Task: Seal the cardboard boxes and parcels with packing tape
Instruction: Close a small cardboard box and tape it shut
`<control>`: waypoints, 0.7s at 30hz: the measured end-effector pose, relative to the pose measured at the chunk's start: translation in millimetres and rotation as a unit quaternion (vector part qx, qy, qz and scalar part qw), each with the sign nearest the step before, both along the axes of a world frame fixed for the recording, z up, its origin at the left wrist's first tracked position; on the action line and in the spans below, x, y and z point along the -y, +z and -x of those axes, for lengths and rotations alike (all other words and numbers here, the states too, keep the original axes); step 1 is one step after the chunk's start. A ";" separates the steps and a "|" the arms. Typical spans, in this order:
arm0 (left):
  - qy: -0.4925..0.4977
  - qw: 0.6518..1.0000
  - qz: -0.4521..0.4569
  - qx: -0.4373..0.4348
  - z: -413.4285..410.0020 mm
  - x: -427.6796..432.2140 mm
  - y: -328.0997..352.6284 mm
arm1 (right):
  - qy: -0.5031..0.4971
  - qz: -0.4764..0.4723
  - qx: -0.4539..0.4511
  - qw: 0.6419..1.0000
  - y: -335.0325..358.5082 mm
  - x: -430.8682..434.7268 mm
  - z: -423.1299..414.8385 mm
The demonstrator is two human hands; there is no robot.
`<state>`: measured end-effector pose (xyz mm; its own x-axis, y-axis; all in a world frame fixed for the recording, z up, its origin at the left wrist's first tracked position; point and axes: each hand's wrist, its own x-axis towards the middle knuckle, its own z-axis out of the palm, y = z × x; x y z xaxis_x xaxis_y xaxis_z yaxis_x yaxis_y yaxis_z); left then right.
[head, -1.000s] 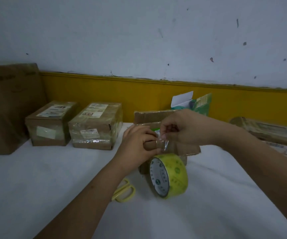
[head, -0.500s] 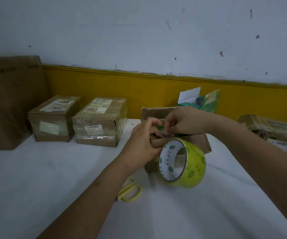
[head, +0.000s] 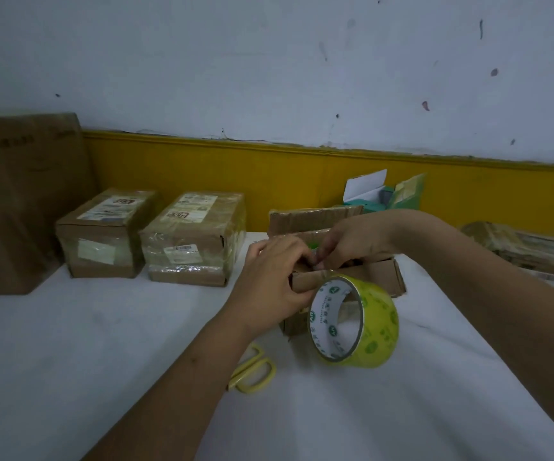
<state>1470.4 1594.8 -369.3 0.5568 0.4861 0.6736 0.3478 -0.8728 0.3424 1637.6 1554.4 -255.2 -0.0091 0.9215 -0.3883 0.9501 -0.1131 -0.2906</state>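
A small brown cardboard box (head: 377,277) lies on the white table (head: 69,344) in the middle. My left hand (head: 272,277) grips its near left end, fingers curled over the top edge. My right hand (head: 352,242) pinches the clear tape end on top of the box, fingertips meeting those of the left. A yellow-green roll of packing tape (head: 365,322) hangs in front of the box, its strip running up to my fingers.
Yellow scissors (head: 252,369) lie on the table under my left forearm. Two taped parcels (head: 106,234) (head: 195,241) stand at the back left beside a large carton (head: 19,201). More boxes (head: 309,217), a green carton (head: 385,194) and flat parcels (head: 528,247) sit behind and right.
Both hands shifted onto the box top and closed together on the tape end. The roll turned, showing its open core, and swung slightly right.
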 end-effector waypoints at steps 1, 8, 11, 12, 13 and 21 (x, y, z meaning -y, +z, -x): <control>0.013 0.999 -0.022 -0.025 0.5 -0.7 3.6 | -0.009 0.009 -0.023 1.000 -2.9 -0.1 -1.1; 0.012 0.989 0.000 -0.147 0.4 -10.3 28.8 | -0.042 -0.004 -0.028 0.999 -9.0 -4.8 -5.8; 0.025 0.991 0.001 -0.132 -0.5 -12.9 23.3 | 0.029 -0.206 0.048 0.977 -12.7 7.7 1.1; 0.028 0.991 0.000 -0.132 -1.2 -13.1 23.0 | 0.054 -0.252 0.027 0.966 -15.0 13.9 2.1; 0.029 0.991 -0.002 -0.134 -2.0 -13.3 23.4 | 0.075 -0.267 0.008 0.961 -17.5 19.9 0.8; 0.058 0.993 -0.010 -0.100 -1.6 -9.9 46.3 | 0.064 -0.200 -0.106 0.972 -33.8 27.9 -31.6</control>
